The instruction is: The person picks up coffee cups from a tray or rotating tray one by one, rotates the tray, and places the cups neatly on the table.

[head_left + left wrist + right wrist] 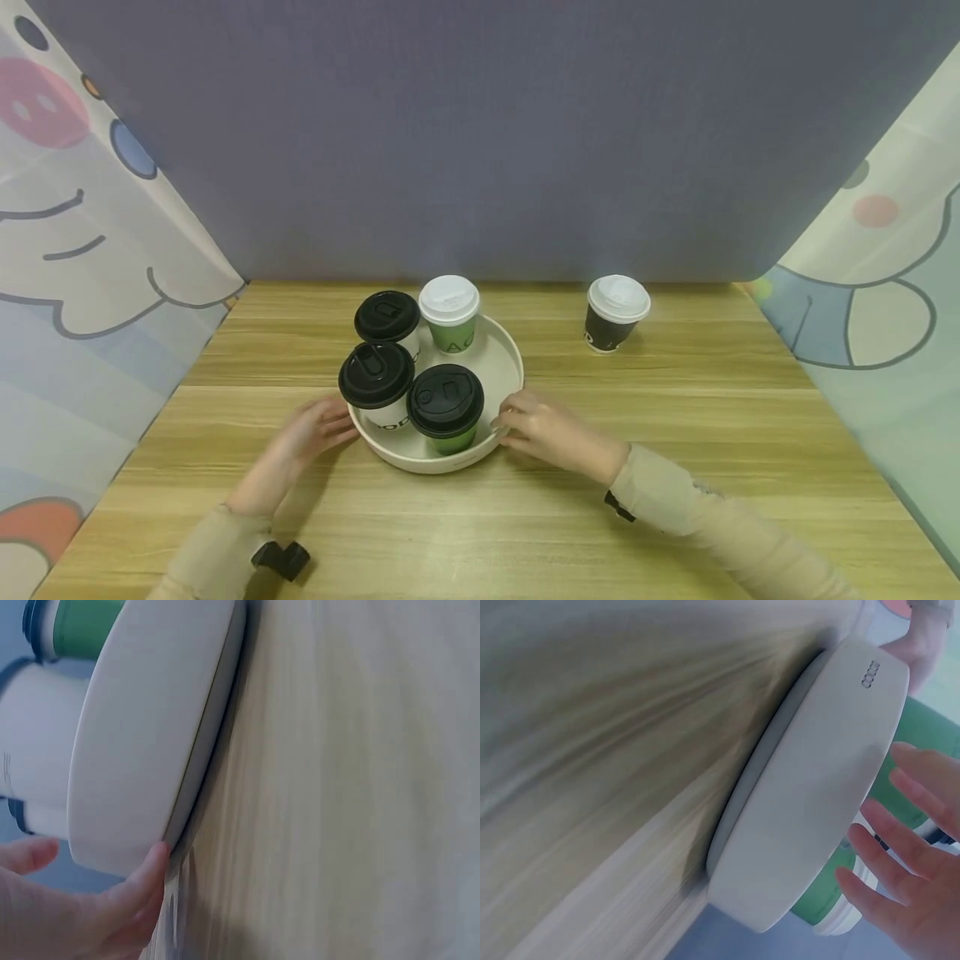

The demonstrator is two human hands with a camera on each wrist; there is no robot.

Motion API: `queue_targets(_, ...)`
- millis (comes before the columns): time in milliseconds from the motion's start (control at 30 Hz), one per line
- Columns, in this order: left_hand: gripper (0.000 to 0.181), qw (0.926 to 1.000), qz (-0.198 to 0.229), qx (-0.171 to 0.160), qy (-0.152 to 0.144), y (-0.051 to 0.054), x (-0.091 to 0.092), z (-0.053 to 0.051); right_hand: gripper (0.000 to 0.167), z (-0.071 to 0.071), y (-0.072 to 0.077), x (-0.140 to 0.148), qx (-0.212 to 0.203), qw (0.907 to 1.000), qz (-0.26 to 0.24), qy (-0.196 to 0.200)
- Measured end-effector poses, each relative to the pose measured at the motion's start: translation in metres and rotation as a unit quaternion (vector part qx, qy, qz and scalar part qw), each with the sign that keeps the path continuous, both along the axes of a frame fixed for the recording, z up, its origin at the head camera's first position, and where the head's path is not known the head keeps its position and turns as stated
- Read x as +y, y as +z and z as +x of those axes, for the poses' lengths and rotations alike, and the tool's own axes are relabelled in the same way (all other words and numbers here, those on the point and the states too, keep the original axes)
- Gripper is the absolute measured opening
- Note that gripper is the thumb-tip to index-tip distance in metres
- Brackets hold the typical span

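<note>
A round cream tray stands on the wooden table with several lidded paper cups on it. Two white cups with black lids, a front one and a rear one, are at its left. A green cup with a black lid stands at the front, and a green cup with a white lid at the back. At the tray's left side is my left hand, one fingertip against the lower wall. My right hand is at the right rim, fingers extended and spread beside the wall.
A dark cup with a white lid stands apart on the table at the back right. Behind the table rises a grey-blue panel. Cartoon-printed curtains border the left and right sides.
</note>
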State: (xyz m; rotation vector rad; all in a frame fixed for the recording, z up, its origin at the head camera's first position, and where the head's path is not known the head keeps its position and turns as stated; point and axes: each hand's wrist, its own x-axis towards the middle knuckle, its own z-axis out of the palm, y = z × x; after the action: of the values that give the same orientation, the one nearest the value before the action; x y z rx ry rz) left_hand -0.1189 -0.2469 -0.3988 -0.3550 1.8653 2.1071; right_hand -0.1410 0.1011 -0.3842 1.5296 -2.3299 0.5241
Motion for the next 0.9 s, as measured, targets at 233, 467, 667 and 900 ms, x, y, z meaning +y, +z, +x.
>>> queue_targets(233, 0.061, 0.9993, 0.012, -0.007, -0.034, -0.002, -0.008, -0.011, 0.014, 0.009, 0.000, -0.005, 0.003, 0.9998, 0.014, -0.015)
queue_targets(467, 0.061, 0.9990, 0.014, -0.004, -0.043, -0.004, -0.010, -0.014, 0.012, 0.011, -0.005, -0.010, 0.036, 0.9991, 0.008, -0.018)
queue_targets(667, 0.056, 0.9979, 0.002, 0.012, -0.063, -0.006, -0.010, -0.016, 0.008, 0.009, -0.007, -0.013, 0.046, 0.9986, 0.000, -0.027)
queue_targets(900, 0.052, 0.9982, 0.011, 0.019, -0.056, -0.007, -0.007, -0.013, 0.008, 0.004, -0.003, -0.010, 0.014, 0.9995, -0.009, -0.027)
